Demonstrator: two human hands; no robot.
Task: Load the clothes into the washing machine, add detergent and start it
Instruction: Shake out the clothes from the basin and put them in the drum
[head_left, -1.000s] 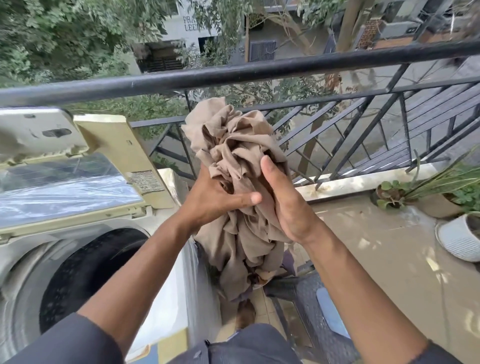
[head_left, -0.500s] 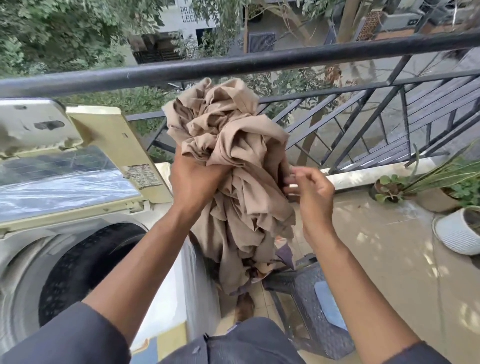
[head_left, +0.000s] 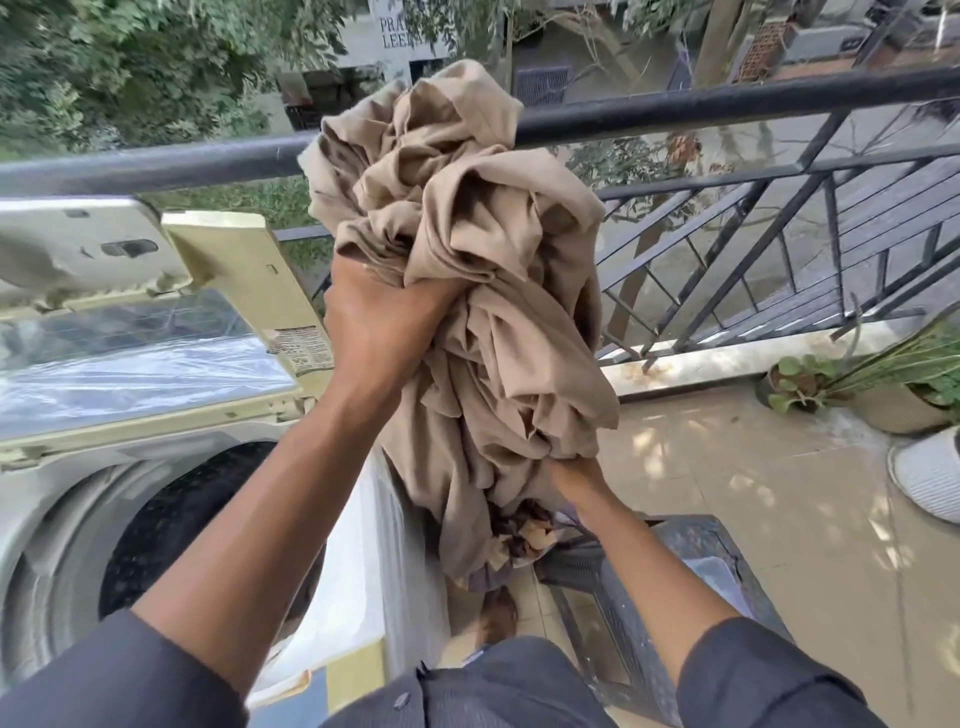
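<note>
A crumpled beige cloth (head_left: 483, 270) hangs bunched in the air, just right of the top-loading washing machine (head_left: 57, 483). My left hand (head_left: 379, 322) grips the bundle high up, at about the height of the raised lid (head_left: 130, 322). My right hand (head_left: 574, 480) holds the cloth's lower part from underneath, mostly hidden by fabric. The machine's dark drum opening (head_left: 187, 525) lies open at the lower left. A patterned brown piece of clothing (head_left: 519, 535) shows below the beige cloth.
A black balcony railing (head_left: 727, 109) runs right behind the cloth. A dark woven basket (head_left: 691, 582) stands on the tiled floor by my right forearm. Potted plants (head_left: 852, 379) and a white pot (head_left: 930, 473) line the right edge.
My left hand lifted the cloth higher, up to the railing. My right hand let go of the side and dropped under the bundle to gather its lower part.
</note>
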